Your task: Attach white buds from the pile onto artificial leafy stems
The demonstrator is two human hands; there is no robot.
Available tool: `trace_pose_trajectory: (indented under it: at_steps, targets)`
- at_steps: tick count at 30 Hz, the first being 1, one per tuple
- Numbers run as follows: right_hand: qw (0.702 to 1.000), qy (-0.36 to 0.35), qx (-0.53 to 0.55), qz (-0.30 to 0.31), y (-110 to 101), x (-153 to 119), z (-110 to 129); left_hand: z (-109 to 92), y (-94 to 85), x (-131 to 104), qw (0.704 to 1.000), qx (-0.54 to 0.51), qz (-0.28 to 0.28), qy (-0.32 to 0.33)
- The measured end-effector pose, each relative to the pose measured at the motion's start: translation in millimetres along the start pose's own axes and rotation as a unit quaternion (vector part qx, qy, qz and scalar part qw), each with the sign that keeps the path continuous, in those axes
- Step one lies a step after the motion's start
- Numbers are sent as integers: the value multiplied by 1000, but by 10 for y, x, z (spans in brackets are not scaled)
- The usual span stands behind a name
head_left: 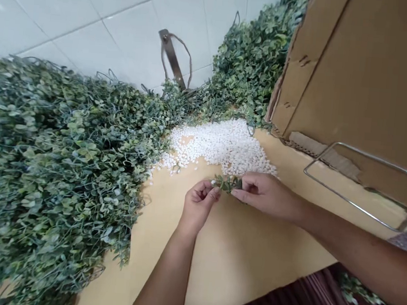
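Observation:
My left hand pinches a small white piece at the left end of a short green leafy sprig. The fingers of my right hand are closed on the sprig's other end. Both hands are over the tan board, just in front of a spread of small white pieces. The sprig's right end is partly hidden by my right fingers.
A large heap of green leafy stems covers the left, and another lies at the back. A cardboard box and a bent metal wire frame are at the right. A metal strip stands near the tiled surface.

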State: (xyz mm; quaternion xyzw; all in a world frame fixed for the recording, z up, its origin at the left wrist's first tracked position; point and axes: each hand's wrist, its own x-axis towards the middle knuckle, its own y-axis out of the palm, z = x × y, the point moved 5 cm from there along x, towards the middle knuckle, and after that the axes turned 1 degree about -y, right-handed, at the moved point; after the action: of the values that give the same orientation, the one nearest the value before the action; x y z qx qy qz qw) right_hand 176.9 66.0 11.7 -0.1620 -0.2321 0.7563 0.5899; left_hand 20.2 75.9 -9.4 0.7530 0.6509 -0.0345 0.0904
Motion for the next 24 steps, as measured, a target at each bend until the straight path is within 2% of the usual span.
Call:
trace_pose_trajectory:
  at_steps: [3, 6, 9, 14, 16, 18, 20, 24]
  targets:
    - [998, 26, 39, -46, -31, 20, -34, -22, 5, -13, 1000, 13, -8, 5]
    - [998, 31, 52, -21, -23, 35, -23, -28, 4, -21, 1000, 4, -17, 8]
    - [999, 39, -1, 7, -25, 56, 7, -29, 9, -25, 1000, 8, -10, 10]
    - [995, -66, -71, -30, -38, 143, 196, -15, 15, -15, 1000, 4, 20, 4]
    - [994, -86, -72, 4, 28, 185, 235, -9, 15, -9, 999, 2, 32, 3]
    - [994, -81, -54, 58, 111, 218, 223, -8, 8, -5, 999, 0, 32, 2]
    - [995, -66, -14, 78, 155, 238, 177, -9, -10, -6, 1000, -1, 17, -4]
    - [997, -39, 57, 27, 153, 237, 79, -32, -35, -18, 1000, 12, -26, -1]
